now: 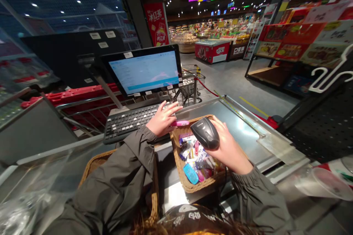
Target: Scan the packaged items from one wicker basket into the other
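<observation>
My right hand [227,147] is wrapped round a black handheld barcode scanner [205,132], held over a wicker basket [180,169] full of small wrapped items. My left hand [162,119] pinches a small pink tube-like item [180,123] at the basket's far rim, just in front of the black keyboard [129,121]. The scanner's head points toward that pink item. Behind the keyboard stands a lit screen [145,71]. Both my arms wear grey-brown sleeves.
A second wicker basket [95,161] sits at the lower left beside a metal counter [245,128]. A shopping trolley [191,80] stands behind the screen. Plastic bags [325,181] lie at the right, with a black pegboard [322,125] and store shelves beyond.
</observation>
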`<state>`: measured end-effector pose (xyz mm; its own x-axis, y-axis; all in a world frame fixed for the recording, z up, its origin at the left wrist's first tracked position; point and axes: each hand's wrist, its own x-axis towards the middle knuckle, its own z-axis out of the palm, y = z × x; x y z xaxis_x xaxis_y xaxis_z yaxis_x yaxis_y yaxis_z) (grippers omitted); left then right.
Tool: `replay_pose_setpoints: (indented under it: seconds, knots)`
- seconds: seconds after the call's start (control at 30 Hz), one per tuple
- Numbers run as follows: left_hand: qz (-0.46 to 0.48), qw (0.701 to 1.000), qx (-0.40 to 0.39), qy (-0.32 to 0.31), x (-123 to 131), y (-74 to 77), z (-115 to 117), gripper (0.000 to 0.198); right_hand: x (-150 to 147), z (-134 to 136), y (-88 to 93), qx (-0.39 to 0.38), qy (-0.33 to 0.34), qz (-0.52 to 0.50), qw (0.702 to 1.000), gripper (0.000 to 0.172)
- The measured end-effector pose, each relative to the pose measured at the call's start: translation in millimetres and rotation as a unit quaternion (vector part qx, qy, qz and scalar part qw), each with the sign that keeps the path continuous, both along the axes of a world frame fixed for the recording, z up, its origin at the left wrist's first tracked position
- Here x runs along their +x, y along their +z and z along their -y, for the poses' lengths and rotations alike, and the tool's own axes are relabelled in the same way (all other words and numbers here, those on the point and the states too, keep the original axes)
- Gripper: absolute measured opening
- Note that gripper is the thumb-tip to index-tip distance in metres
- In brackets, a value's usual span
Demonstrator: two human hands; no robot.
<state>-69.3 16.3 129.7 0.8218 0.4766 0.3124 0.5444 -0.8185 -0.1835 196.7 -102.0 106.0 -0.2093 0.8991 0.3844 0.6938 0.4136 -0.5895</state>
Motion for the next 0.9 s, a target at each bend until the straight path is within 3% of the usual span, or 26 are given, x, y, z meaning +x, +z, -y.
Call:
replay_pose_setpoints:
  seconds: [0.13, 0.37, 0.6, 0.9]
  knots:
    - [0.057, 0.995, 0.073, 0.029, -29, 15.4, 25, 0.012, -18, 0, 6.0, 0.029, 0.034, 0.012, 0.999, 0.058]
    - [0.096, 0.984, 0.13, 0.074, -76, 24.6, 51, 0.016, -50, 10, 15.9, 0.046, 0.095, 0.05, 0.993, 0.058]
    - [0.127, 0.978, 0.13, 0.103, -108, 30.8, 72, 0.018, -83, 21, 21.3, 0.042, 0.149, 0.084, 0.984, 0.057]
    - [0.153, 0.979, 0.075, 0.115, -136, 31.4, 85, 0.018, -107, 24, 24.5, 0.038, 0.165, 0.098, 0.981, 0.063]
